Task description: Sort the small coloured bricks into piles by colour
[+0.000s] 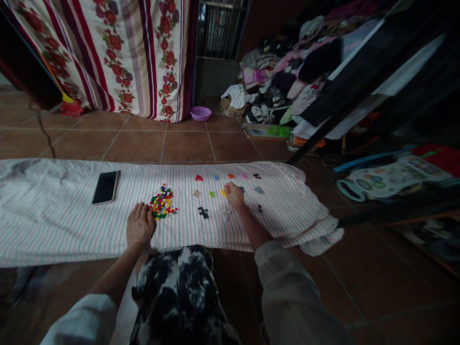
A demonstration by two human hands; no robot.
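Observation:
My left hand lies palm down on the striped cloth, its fingertips at the left edge of a mixed pile of small coloured pieces. My right hand reaches over the sorted groups, fingers pinched beside a few yellow pieces; whatever is between the fingertips is hidden. Around it are small groups of red pieces, blue pieces, orange pieces, pink pieces, lime-green pieces, beige pieces, black pieces, white pieces and grey pieces.
A dark-screened tablet rests on the striped cloth, left of the pile. Beyond the table, a purple basin stands on the tiled floor near a floral curtain. Heaped clothes fill the back right.

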